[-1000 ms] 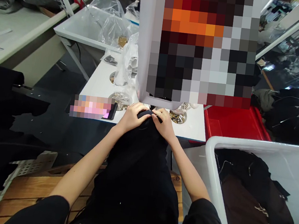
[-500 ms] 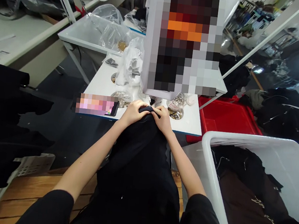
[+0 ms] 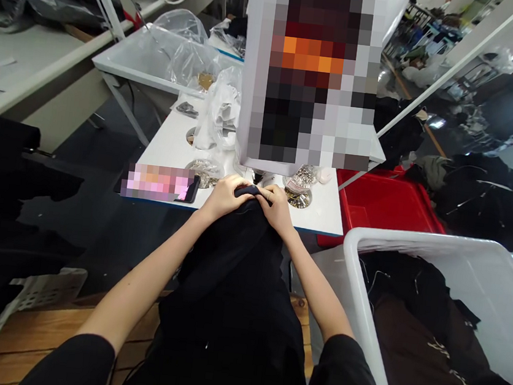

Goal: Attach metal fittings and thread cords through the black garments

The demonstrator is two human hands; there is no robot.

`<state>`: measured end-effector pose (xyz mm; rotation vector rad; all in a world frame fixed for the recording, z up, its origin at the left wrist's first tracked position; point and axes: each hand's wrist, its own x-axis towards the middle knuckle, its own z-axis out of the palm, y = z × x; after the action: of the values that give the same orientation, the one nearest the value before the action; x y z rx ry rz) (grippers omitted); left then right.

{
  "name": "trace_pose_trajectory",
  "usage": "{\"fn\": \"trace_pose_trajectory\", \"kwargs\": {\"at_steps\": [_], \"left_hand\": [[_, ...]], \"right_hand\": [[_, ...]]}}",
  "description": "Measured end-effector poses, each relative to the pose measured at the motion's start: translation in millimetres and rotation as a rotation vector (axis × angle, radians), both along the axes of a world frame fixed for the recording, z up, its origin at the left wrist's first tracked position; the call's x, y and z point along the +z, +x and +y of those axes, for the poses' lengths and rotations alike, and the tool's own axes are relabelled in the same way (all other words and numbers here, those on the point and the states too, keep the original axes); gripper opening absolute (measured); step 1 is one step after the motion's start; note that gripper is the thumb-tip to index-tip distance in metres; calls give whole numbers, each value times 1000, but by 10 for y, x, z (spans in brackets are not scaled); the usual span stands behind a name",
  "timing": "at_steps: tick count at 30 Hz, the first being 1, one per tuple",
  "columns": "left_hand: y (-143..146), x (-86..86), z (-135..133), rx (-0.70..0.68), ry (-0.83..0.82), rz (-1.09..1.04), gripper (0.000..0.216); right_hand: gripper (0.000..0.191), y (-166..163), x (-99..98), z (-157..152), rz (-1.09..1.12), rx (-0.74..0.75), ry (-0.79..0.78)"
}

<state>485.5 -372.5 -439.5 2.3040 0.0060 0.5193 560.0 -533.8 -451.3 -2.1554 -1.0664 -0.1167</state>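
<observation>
**Left hand (image 3: 223,198) and right hand (image 3: 276,207) pinch black garment (image 3: 228,276) at white table (image 3: 163,151)**

Curled fingers grip its soft, dark folded edge, the cloth draped over the person's lap. Metal studs (image 3: 300,196) glint in a round dish; dark clothes (image 3: 408,321) lie heaped in a white plastic bin (image 3: 418,237) alongside.

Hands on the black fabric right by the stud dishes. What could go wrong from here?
Two risks, I'd say. The black garment, gathered by the left hand and right hand, sits close to a dish of metal studs, so a sharp tug might spill it. The phone, near the edge of the white table, could also get knocked off.
</observation>
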Motion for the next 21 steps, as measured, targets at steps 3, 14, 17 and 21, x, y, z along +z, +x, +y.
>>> {"fn": "trace_pose_trajectory", "kwargs": {"at_steps": [3, 14, 17, 21], "left_hand": [[-2, -13, -4, 16, -13, 15, 21], [-5, 63, 77, 109, 255, 40, 27], [-216, 196, 88, 80, 335, 35, 14], [-700, 177, 15, -174, 445, -73, 17]], "right_hand": [[23, -3, -4, 0, 2, -2, -4], [12, -5, 186, -2, 28, -96, -119], [7, -104, 278, -117, 63, -57, -83], [16, -370, 258, -463, -119, 237, -86]]}}
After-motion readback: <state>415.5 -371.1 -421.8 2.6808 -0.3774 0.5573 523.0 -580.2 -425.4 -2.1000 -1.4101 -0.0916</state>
